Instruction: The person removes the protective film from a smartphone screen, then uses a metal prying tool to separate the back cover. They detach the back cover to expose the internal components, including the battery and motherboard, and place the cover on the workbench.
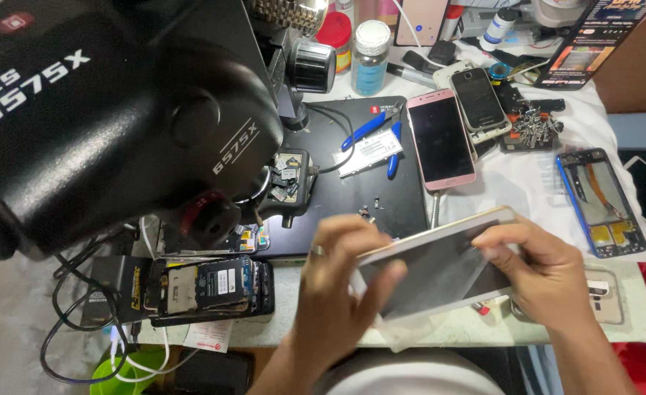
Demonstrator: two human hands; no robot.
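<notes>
- Opened phone (209, 287) lies at the worktop's (293, 292) front-left edge, back off, innards exposed.
- Left hand (337, 292) grips the gold-edged phone (440, 267) over the front edge, steadying it.
- Right hand (546, 274) pinches its right end, apparently a clear film (399, 333).
- Blue phone frame (602, 201) lies at the right edge.

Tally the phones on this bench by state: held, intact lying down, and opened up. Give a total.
Held in both hands: 1, a white-framed phone
Intact, screen up: 2, a pink phone and a dark phone
Opened up: 2, a blue-framed shell and a black opened phone
Total: 5
</notes>
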